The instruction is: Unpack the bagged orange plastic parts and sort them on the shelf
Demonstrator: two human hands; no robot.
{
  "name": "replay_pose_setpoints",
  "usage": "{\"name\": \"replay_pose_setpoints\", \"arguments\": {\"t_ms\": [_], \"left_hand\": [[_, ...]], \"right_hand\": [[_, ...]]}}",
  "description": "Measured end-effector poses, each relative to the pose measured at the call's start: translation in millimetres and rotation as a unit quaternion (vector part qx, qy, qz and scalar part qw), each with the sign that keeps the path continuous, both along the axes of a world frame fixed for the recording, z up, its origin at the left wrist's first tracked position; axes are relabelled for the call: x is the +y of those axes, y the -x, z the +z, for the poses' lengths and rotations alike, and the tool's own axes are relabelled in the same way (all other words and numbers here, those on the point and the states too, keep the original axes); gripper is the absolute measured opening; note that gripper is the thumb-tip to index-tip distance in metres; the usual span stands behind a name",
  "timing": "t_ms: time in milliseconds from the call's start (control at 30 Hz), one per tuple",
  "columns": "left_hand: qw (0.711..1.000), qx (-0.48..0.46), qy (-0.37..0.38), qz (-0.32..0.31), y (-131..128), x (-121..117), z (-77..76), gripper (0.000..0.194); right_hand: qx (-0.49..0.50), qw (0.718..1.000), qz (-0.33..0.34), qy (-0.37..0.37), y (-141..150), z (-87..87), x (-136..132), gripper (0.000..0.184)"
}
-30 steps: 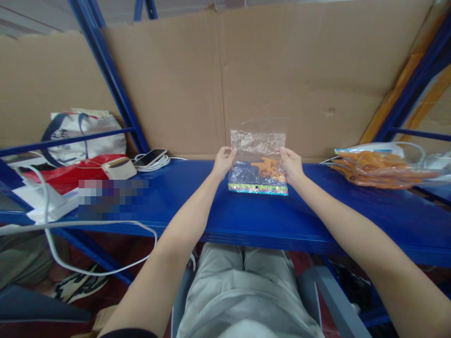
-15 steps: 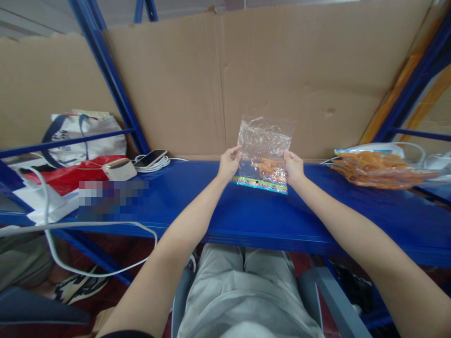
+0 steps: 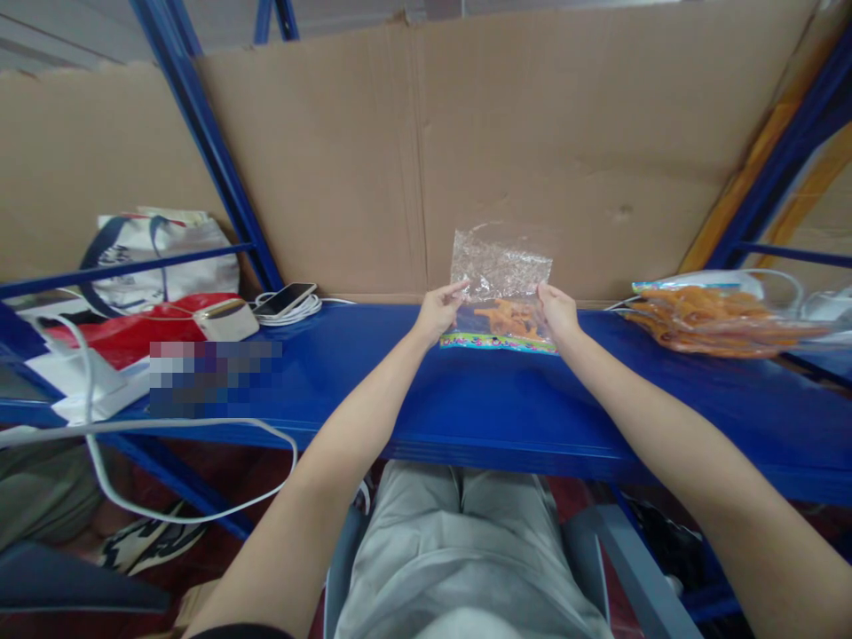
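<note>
A clear plastic bag (image 3: 500, 264) is held up over the blue shelf, near the cardboard at the back. Inside it lies an orange plastic item (image 3: 504, 317), whose exact kind I cannot make out. A colourful printed strip (image 3: 496, 342) runs along the bag's lower edge. My left hand (image 3: 437, 312) pinches the bag's left side, and my right hand (image 3: 557, 313) grips its right side. Both hands are closed on the thin film, with the bag spread between them.
On the right lies a clear bag of orange items (image 3: 712, 319). To the left are a phone (image 3: 287, 299) on coiled white cable, a small white device (image 3: 226, 318), a red bag (image 3: 150, 330) and a canvas bag (image 3: 179, 257). A white cable (image 3: 200, 517) loops past the shelf's front edge.
The bag has shifted slightly right with both hands. It rose and tilted half a second ago; now its top leans back and the printed strip is nearly level, a little higher than before.
</note>
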State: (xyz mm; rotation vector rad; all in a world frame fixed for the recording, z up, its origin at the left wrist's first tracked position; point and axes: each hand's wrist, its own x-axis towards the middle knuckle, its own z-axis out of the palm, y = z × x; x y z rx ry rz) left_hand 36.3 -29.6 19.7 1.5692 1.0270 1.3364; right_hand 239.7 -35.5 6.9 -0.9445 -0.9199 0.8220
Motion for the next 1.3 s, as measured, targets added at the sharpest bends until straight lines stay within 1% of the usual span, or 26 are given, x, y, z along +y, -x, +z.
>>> {"name": "replay_pose_setpoints", "arguments": {"t_ms": [167,267,400,533,600,667,700,767,833,900,1000,1100,1167,1200,1233,1300], "left_hand": [[0.999,-0.011,0.032,0.027,-3.7,-3.3,3.1,0.040],[0.998,-0.016,0.042,0.033,-2.6,-2.2,2.2,0.038],[0.999,-0.018,0.025,0.025,0.3,0.4,-0.3,0.039],[1.000,0.017,0.015,0.022,1.4,4.8,-2.9,0.041],[0.998,0.047,-0.002,0.032,2.2,10.0,-6.2,0.041],[0.993,0.092,-0.046,0.064,3.8,17.6,-11.5,0.041],[0.986,0.119,-0.083,0.087,4.9,21.8,-14.8,0.040],[0.961,0.170,-0.179,0.123,7.4,29.7,-21.5,0.038],[0.933,0.212,-0.259,0.132,9.0,34.4,-26.8,0.039],[0.910,0.252,-0.303,0.124,8.8,33.6,-29.3,0.044],[0.880,0.323,-0.338,0.085,4.6,21.2,-26.9,0.057],[0.842,0.397,-0.364,0.014,-2.8,3.0,-22.7,0.074],[0.816,0.433,-0.382,-0.029,-8.3,-6.4,-22.4,0.083],[0.804,0.448,-0.389,-0.047,-10.9,-9.5,-23.3,0.084],[0.793,0.460,-0.394,-0.063,-13.3,-11.7,-24.6,0.080],[0.777,0.482,-0.396,-0.088,-17.2,-13.7,-27.7,0.063]], "right_hand": [[0.000,1.000,0.005,0.004,0.5,2.4,-1.5,0.035],[-0.004,1.000,0.012,0.004,1.5,3.5,-3.2,0.037],[-0.008,1.000,0.006,0.007,2.5,5.2,-5.5,0.037],[0.006,0.999,-0.021,0.031,5.0,7.2,-8.7,0.033],[0.013,0.999,-0.024,0.042,6.1,7.1,-9.9,0.031],[0.012,0.999,-0.018,0.045,6.3,5.9,-10.2,0.029],[0.012,0.999,-0.013,0.043,6.1,5.0,-9.9,0.029],[0.012,0.999,-0.007,0.033,5.0,3.0,-8.5,0.028],[0.014,1.000,-0.009,0.018,3.2,1.5,-6.1,0.028],[0.018,1.000,-0.021,0.000,0.7,1.0,-3.2,0.030],[0.043,0.997,-0.057,-0.016,-4.6,2.0,1.3,0.029],[0.078,0.992,-0.094,-0.010,-10.1,3.0,5.0,0.027],[0.087,0.991,-0.106,-0.007,-12.4,3.0,6.4,0.027],[0.086,0.990,-0.107,-0.006,-13.0,2.9,6.6,0.028],[0.086,0.990,-0.108,-0.002,-13.2,2.8,6.6,0.028],[0.089,0.990,-0.107,0.009,-12.8,2.5,6.3,0.026]]}}
